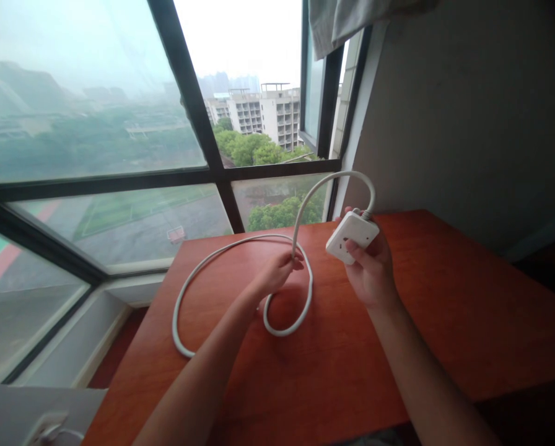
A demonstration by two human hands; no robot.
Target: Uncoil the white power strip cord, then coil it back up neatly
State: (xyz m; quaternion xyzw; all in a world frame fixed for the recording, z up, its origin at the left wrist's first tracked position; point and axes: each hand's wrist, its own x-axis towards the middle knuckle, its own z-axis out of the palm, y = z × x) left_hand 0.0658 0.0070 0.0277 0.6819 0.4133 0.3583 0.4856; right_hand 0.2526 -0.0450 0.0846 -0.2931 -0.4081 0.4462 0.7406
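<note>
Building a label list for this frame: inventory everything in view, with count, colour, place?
socket block: 1, white, held up right of centre
cord: 1, white, arching from the socket block, looped over the table
table: 1, red-brown, below and ahead
window frame: 1, dark, left to centre
open sash: 1, dark-framed, upper centre
curtain: 1, grey, top
wall: 1, grey, right
buildings: several, pale, outside
trees: several, green, outside
plug-like fitting: 1, white, lower left, blurred
left grip: 1, on the cord
right grip: 1, on the socket block
</note>
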